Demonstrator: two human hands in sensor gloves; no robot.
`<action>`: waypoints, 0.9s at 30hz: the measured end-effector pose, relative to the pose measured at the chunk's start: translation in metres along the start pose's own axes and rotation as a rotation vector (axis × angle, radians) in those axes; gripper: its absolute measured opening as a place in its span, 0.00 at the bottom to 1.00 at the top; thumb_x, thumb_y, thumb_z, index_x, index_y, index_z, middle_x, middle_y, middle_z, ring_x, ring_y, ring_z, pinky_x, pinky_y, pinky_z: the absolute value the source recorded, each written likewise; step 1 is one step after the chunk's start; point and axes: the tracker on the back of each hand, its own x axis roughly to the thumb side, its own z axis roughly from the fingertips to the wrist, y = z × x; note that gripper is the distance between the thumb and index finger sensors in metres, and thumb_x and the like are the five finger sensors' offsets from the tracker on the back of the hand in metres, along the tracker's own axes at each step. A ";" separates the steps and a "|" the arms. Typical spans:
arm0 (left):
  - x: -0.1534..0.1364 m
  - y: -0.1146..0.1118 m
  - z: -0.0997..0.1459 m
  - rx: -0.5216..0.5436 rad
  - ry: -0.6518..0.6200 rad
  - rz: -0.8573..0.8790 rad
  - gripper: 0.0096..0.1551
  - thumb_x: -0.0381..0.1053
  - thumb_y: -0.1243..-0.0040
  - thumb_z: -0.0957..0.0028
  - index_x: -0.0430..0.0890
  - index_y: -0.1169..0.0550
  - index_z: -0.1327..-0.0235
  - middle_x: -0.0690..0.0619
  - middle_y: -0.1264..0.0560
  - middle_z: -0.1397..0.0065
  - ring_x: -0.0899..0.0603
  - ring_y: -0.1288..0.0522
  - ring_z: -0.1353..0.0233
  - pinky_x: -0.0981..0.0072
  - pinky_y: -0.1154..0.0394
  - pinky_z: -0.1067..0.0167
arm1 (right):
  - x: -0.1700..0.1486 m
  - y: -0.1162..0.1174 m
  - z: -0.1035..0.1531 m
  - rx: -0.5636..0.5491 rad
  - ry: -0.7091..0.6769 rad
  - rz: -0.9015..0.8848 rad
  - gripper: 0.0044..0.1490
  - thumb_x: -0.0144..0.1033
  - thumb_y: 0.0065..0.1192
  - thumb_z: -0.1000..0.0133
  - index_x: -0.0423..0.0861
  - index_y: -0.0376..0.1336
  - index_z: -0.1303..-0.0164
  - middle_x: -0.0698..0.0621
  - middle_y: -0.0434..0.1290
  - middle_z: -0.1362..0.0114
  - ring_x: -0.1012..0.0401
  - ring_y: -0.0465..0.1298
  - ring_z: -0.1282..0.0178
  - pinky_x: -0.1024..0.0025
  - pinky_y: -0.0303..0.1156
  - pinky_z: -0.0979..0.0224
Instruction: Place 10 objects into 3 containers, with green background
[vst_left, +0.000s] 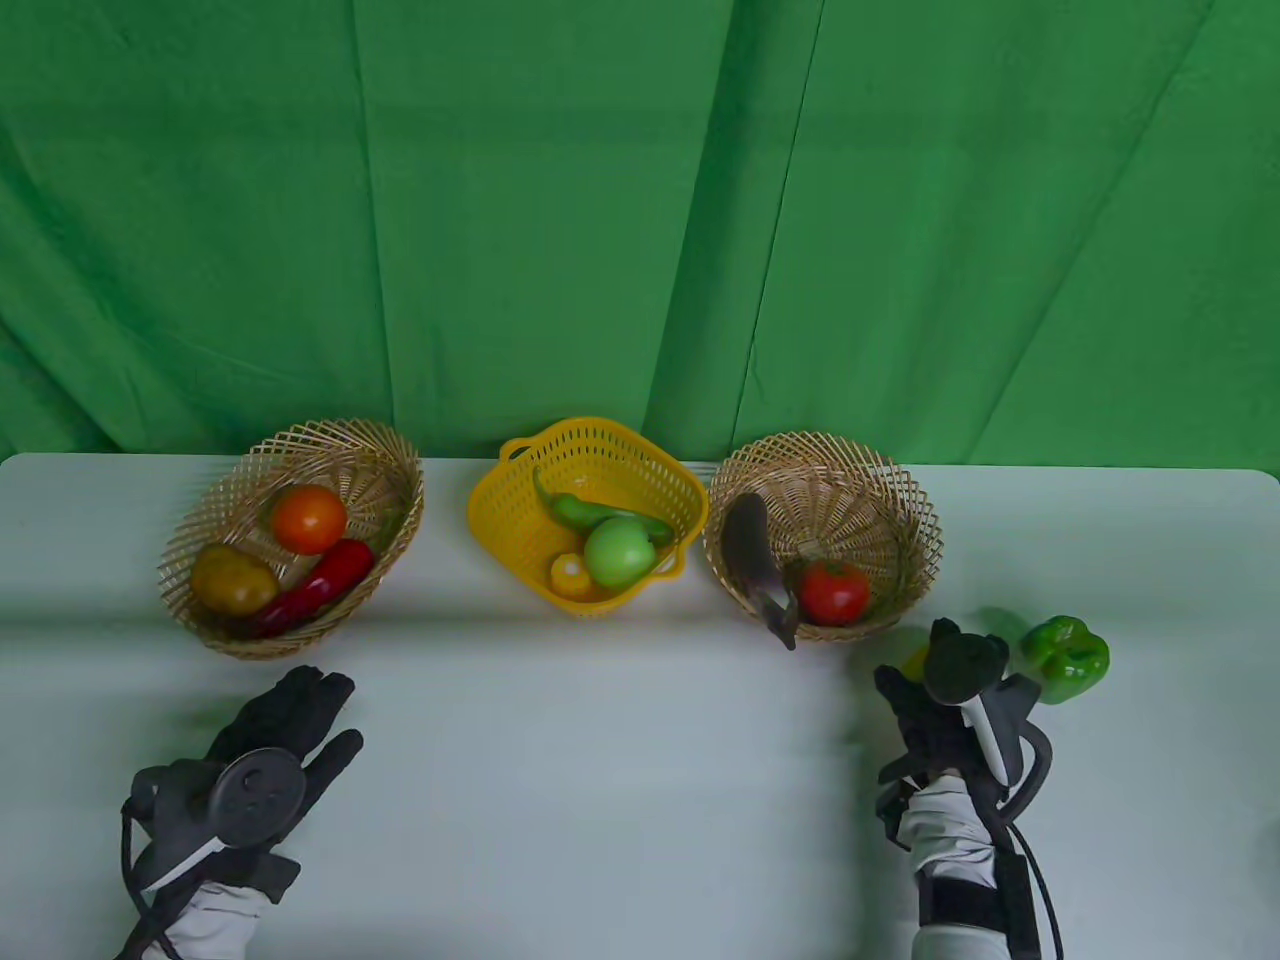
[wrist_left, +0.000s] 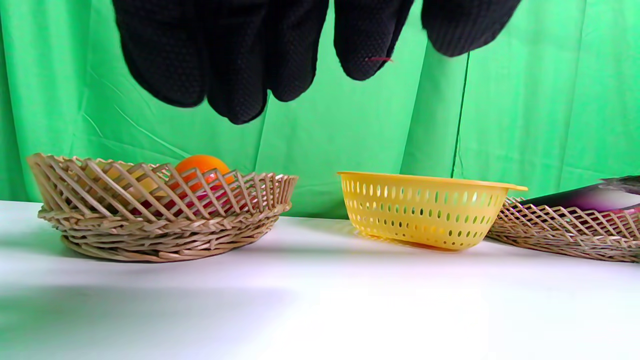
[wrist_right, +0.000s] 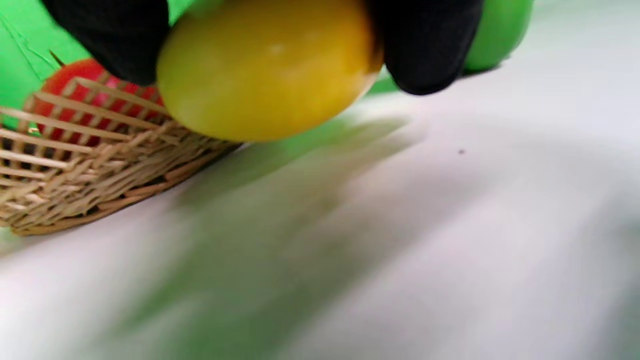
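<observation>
My right hand (vst_left: 925, 685) grips a yellow round fruit (wrist_right: 265, 70), held just above the table beside the right wicker basket (vst_left: 890, 480); a sliver of the fruit (vst_left: 915, 662) shows in the table view. That basket holds an eggplant (vst_left: 755, 560) and a red tomato (vst_left: 833, 592). A green bell pepper (vst_left: 1065, 660) lies on the table right of my right hand. My left hand (vst_left: 300, 720) hovers open and empty in front of the left wicker basket (vst_left: 230, 480), which holds an orange tomato (vst_left: 308, 518), a potato (vst_left: 232, 578) and a red pepper (vst_left: 320, 585).
The yellow plastic basket (vst_left: 510, 500) in the middle holds a green chili (vst_left: 575, 510), a green round fruit (vst_left: 617, 550) and a small yellow fruit (vst_left: 570, 575). A green curtain (vst_left: 640, 220) hangs behind the white table (vst_left: 600, 780).
</observation>
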 end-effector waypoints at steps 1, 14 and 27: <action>0.000 0.001 0.000 0.004 -0.002 -0.001 0.36 0.67 0.53 0.40 0.57 0.34 0.19 0.42 0.30 0.18 0.35 0.24 0.25 0.42 0.25 0.36 | 0.001 -0.002 0.002 -0.001 -0.003 0.004 0.56 0.61 0.62 0.41 0.50 0.40 0.13 0.28 0.33 0.13 0.26 0.62 0.27 0.43 0.68 0.25; 0.000 0.006 0.002 0.031 0.000 0.005 0.36 0.67 0.53 0.40 0.57 0.34 0.19 0.42 0.30 0.18 0.35 0.23 0.25 0.42 0.25 0.36 | 0.031 -0.033 0.016 -0.068 -0.110 0.032 0.55 0.61 0.61 0.40 0.50 0.39 0.12 0.28 0.32 0.12 0.27 0.61 0.27 0.43 0.67 0.25; 0.000 0.005 0.001 0.029 -0.002 0.002 0.36 0.67 0.53 0.40 0.57 0.34 0.19 0.42 0.30 0.18 0.35 0.23 0.25 0.42 0.25 0.36 | 0.082 -0.047 -0.008 -0.152 -0.184 0.017 0.54 0.62 0.59 0.40 0.52 0.39 0.12 0.30 0.33 0.11 0.28 0.61 0.26 0.43 0.66 0.24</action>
